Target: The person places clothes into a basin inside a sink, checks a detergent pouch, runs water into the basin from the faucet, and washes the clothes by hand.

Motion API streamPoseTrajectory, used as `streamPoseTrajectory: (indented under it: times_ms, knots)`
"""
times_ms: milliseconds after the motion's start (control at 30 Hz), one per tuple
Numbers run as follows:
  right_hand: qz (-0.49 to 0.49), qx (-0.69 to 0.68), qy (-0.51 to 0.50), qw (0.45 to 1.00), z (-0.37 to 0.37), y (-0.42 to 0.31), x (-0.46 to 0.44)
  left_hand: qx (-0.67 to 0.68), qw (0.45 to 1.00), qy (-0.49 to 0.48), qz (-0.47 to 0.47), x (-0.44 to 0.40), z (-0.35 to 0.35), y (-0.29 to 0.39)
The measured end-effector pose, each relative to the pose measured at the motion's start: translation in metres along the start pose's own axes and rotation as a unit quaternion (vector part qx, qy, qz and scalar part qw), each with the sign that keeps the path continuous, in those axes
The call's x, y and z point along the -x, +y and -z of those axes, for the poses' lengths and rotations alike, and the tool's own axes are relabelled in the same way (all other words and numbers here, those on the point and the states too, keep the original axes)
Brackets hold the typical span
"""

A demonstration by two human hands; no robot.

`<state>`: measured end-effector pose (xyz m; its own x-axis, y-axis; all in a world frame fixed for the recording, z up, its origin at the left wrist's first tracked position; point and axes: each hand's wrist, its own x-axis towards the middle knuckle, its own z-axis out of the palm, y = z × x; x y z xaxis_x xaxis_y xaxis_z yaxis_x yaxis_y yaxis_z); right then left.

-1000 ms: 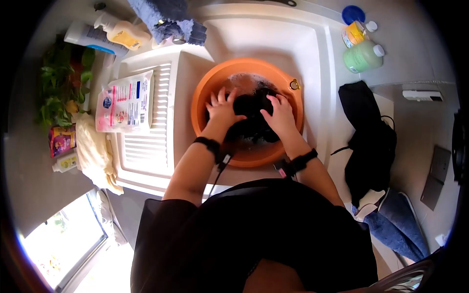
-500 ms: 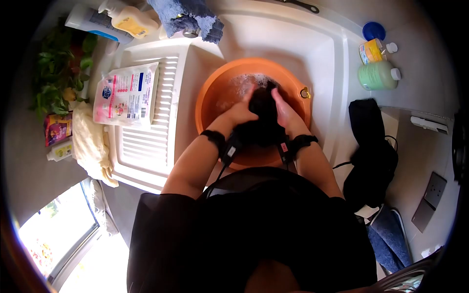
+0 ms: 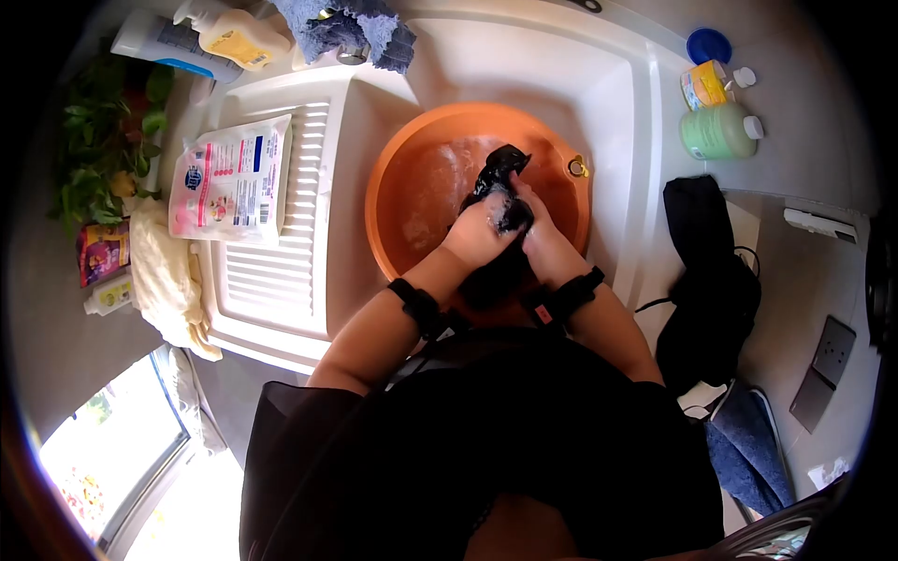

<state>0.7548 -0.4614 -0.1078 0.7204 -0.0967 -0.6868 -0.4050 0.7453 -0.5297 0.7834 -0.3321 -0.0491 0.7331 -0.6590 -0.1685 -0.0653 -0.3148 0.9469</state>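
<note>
Prob. blk cloth (image 3: 501, 166) btwn hands (image 3: 475, 234)

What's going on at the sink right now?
A person's left hand and right hand come together on a bunched, wet-looking black cloth at the orange basin, which sits in the white sink. Whitish suds show on the cloth and around the hands. Off to the left, a plastic pack lies on the ribbed draining board.
</note>
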Motion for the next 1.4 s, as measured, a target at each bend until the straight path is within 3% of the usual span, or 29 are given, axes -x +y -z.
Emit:
streamPoseTrajectory:
  times_ms: [133, 167, 233, 300, 333, 367, 400, 433, 467, 500, 533, 567, 600, 667, 733, 833, 933, 967, 1033, 1067, 1100, 1133, 1167, 1267, 1300, 1400]
  knots:
    - [0.060, -0.005, -0.012, 0.998, -0.013, 0.000, 0.018, -0.020, 0.991, 0.104, 0.088, -0.014, 0.011, -0.016]
    - [0.048, 0.016, 0.007, 0.999, -0.020, -0.007, 0.029, -0.106, 0.983, 0.074, 0.133, -0.018, 0.023, -0.015]
    - [0.047, 0.073, 0.066, 0.994, 0.002, -0.003, 0.012, -0.157, 0.978, 0.093, 0.098, -0.022, 0.033, -0.007]
    - [0.060, 0.011, 0.072, 0.996, 0.009, -0.019, 0.015, -0.213, 0.967, 0.134, 0.043, -0.020, 0.048, -0.019]
    - [0.071, 0.001, 0.064, 0.995, 0.006, -0.034, 0.022, -0.250, 0.955, 0.112, 0.114, -0.023, 0.059, -0.037]
    - [0.087, 0.075, 0.095, 0.989, 0.027, -0.029, 0.004, -0.322, 0.935, 0.080, 0.125, -0.016, 0.069, -0.036]
    - [0.167, 0.274, 0.116, 0.940, 0.029, -0.028, 0.004, -0.391, 0.909, 0.046, 0.135, -0.011, 0.075, -0.033]
    - [0.236, 0.461, 0.130, 0.846, 0.030, -0.026, 0.006, -0.441, 0.874, -0.042, 0.203, -0.014, 0.078, -0.032]
    - [0.294, 0.625, 0.136, 0.710, 0.030, -0.023, 0.007, -0.462, 0.858, -0.066, 0.215, -0.014, 0.076, -0.023]
    - [0.326, 0.644, 0.138, 0.678, 0.036, -0.013, 0.004, -0.482, 0.841, -0.089, 0.228, -0.014, 0.071, -0.012]
    - [0.279, 0.679, 0.136, 0.666, 0.043, -0.003, 0.004, -0.501, 0.824, -0.112, 0.241, -0.015, 0.068, -0.006]
    - [0.251, 0.673, 0.163, 0.676, 0.045, 0.009, 0.001, -0.425, 0.863, -0.069, 0.264, -0.017, 0.066, -0.012]
    - [0.221, 0.667, 0.192, 0.685, 0.043, 0.018, 0.002, -0.416, 0.868, -0.030, 0.270, -0.016, 0.058, -0.020]
    - [0.175, 0.718, 0.180, 0.649, 0.039, 0.024, 0.004, -0.393, 0.874, 0.048, 0.282, -0.015, 0.034, -0.037]
    - [0.140, 0.787, 0.155, 0.581, 0.035, 0.026, 0.007, -0.430, 0.847, -0.099, 0.296, -0.016, 0.015, -0.038]
    - [0.113, 0.881, 0.103, 0.448, 0.033, 0.031, 0.009, -0.473, 0.822, -0.176, 0.264, -0.021, 0.006, -0.044]
    - [0.122, 0.894, 0.076, 0.424, 0.035, 0.035, 0.011, -0.509, 0.808, -0.200, 0.220, -0.032, 0.013, -0.061]
    - [0.146, 0.878, 0.076, 0.448, 0.032, 0.030, 0.014, -0.511, 0.812, -0.190, 0.210, -0.035, 0.013, -0.081]
    - [0.120, 0.793, 0.075, 0.592, 0.043, 0.032, -0.005, -0.482, 0.831, -0.173, 0.219, -0.045, 0.018, -0.087]
    - [0.105, 0.741, 0.074, 0.659, 0.046, 0.032, -0.014, -0.370, 0.886, -0.114, 0.255, -0.048, 0.017, -0.089]
    - [0.072, 0.538, 0.041, 0.839, 0.036, 0.024, -0.012, -0.251, 0.923, -0.054, 0.285, -0.050, 0.013, -0.092]
    - [0.032, 0.294, 0.005, 0.955, 0.027, 0.017, -0.009, -0.128, 0.942, 0.007, 0.311, -0.050, 0.010, -0.096]
    - [-0.009, 0.027, -0.032, 0.999, 0.017, 0.009, -0.003, -0.075, 0.941, -0.049, 0.327, -0.053, 0.015, -0.078]
    - [-0.072, -0.064, -0.042, 0.994, -0.001, -0.005, 0.007, -0.022, 0.996, -0.072, 0.056, -0.027, 0.005, -0.062]
    - [-0.075, -0.040, -0.004, 0.996, 0.001, -0.001, 0.005, -0.043, 0.995, -0.074, 0.044, -0.018, 0.002, -0.047]
    - [-0.060, -0.058, -0.057, 0.995, 0.002, 0.010, 0.009, -0.054, 0.998, -0.026, 0.027, 0.003, -0.006, -0.027]
